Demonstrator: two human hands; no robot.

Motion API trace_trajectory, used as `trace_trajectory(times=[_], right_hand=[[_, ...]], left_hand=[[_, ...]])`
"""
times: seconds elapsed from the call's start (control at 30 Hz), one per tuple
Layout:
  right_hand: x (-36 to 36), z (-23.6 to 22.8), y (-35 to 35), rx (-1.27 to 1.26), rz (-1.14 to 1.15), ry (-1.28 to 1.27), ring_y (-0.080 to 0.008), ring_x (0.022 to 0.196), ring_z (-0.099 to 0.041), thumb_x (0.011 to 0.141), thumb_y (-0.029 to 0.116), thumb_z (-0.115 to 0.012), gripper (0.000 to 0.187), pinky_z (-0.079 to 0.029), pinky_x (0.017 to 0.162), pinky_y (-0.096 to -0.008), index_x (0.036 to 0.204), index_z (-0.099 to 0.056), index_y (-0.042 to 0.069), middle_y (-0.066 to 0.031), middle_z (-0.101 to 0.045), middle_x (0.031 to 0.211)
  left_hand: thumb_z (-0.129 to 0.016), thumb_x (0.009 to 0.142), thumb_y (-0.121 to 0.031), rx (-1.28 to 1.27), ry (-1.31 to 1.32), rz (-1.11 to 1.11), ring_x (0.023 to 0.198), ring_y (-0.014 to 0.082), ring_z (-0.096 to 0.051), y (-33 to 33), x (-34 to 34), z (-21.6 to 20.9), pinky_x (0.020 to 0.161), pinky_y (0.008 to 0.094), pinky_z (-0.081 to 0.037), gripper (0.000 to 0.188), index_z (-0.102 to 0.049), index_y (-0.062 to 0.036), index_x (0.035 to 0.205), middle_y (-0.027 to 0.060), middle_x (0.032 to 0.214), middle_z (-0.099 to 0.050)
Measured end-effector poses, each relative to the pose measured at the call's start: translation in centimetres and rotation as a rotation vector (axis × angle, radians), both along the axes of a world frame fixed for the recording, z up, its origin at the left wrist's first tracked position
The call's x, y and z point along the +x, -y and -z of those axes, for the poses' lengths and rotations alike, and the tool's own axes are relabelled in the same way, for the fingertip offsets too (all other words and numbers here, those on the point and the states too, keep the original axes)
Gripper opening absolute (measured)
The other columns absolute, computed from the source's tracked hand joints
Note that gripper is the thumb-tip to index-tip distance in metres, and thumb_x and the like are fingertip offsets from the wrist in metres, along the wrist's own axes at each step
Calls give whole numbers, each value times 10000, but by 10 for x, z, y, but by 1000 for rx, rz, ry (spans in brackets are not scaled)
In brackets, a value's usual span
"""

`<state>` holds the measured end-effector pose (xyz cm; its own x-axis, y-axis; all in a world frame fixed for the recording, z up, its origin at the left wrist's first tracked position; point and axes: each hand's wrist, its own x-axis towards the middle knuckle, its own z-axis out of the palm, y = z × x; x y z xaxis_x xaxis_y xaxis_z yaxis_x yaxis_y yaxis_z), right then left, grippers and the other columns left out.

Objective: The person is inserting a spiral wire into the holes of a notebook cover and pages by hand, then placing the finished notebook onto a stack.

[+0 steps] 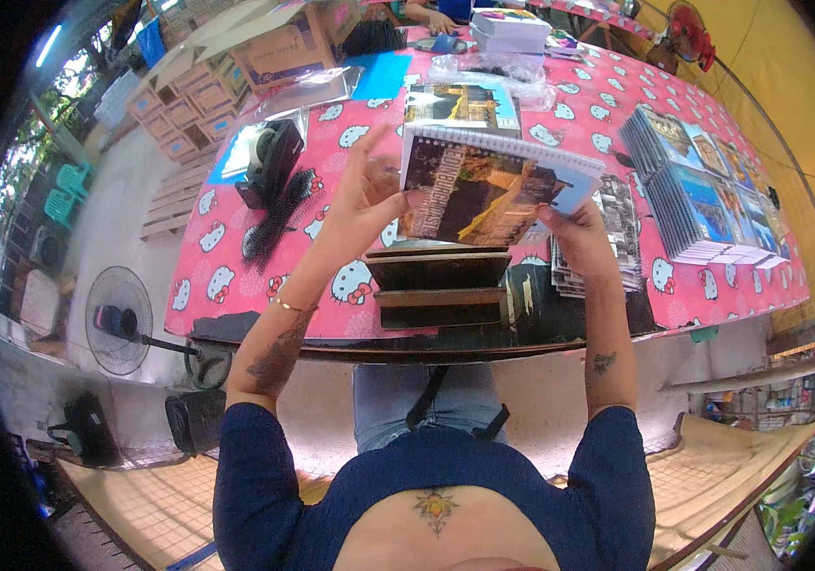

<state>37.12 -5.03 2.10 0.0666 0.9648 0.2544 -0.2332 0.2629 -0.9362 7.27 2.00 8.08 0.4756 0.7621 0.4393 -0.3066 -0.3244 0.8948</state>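
A spiral-bound notebook (483,186) with a photo of a stone building on its cover is held up, tilted, over the table. Its white wire binding runs along the upper edge. At its lower right corner, my right hand (574,233) grips it with the thumb on the cover. My left hand (369,195) is at the left edge, thumb on the cover; its other fingers are raised and partly blurred. Just behind lies another notebook (469,103) with a similar cover. Below the held one stands a dark wooden block or stand (441,285).
Stacked notebooks (712,205) lie to the right, and a grey printed stack (617,228) is nearer. A black tape dispenser (269,162) and black wire bindings (274,224) sit left on the pink tablecloth (331,238). Cartons (279,52), a floor fan (122,319) and a person's hand (441,23) are beyond.
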Motion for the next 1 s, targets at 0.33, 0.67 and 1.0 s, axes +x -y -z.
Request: trace_trajectory(times=[0.33, 0.67, 1.0], right_hand=[[-8, 28, 26, -22, 87, -109, -106, 893, -598, 872, 24, -678, 234, -470, 771, -265, 1096, -612, 46, 7, -656, 967], [-25, 21, 29, -40, 43, -144, -139, 858, -630, 827, -73, -634, 244, -505, 771, -300, 1042, -654, 41, -20, -668, 959], [-38, 51, 23, -94, 51, -9, -177, 1069, -579, 838, 28, -700, 372, -447, 930, -335, 1194, -593, 46, -48, -634, 1135]], left_hand=[[-635, 761, 22, 654, -247, -582, 1261, 347, -493, 52, 15, 10, 1058, 449, -378, 568, -523, -40, 1314, 228, 1343, -494], [-717, 761, -123, 1073, -755, -693, 1067, 310, -546, 68, 28, -24, 1066, 548, -297, 506, -623, -137, 1258, 125, 1110, -562], [-697, 808, -158, 988, -996, -437, 990, 269, -598, 56, 6, -40, 939, 502, -396, 371, -627, -95, 1168, 84, 1003, -603]])
